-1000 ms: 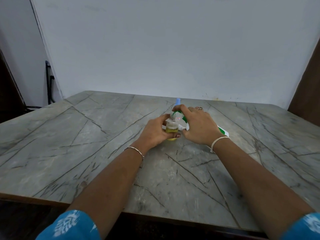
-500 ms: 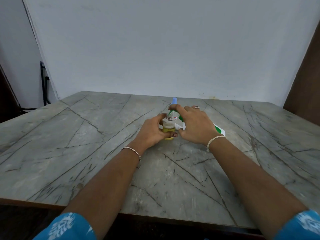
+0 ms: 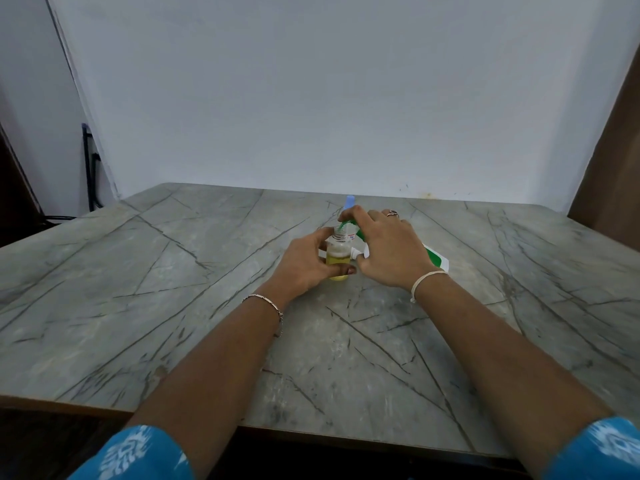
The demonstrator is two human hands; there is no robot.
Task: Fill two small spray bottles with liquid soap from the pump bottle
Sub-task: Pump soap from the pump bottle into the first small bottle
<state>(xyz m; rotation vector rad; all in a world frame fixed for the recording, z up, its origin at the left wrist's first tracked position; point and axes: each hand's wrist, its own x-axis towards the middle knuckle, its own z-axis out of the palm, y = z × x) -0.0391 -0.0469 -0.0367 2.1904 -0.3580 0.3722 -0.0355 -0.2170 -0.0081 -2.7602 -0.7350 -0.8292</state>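
Fingers of left hand (image 3: 304, 261) curled round small spray bottle (image 3: 337, 254), upright on counter (image 3: 173, 306), part-filled yellow; fingers of right hand (image 3: 388, 251), just right of these, gripping pump bottle (image 3: 435, 261), green spout (image 3: 343, 225) directly over open neck.

I think I am looking into a plain room, maybe in a home, but I cannot be sure. A big table (image 3: 138, 306) fills most of my view. Its top is grey like stone, with thin dark lines running across it and a brown front edge. Behind it is a plain pale wall (image 3: 311, 98). On the right I see dark brown wood (image 3: 616, 161), maybe a door. In the left corner stands a black metal frame (image 3: 90, 168).
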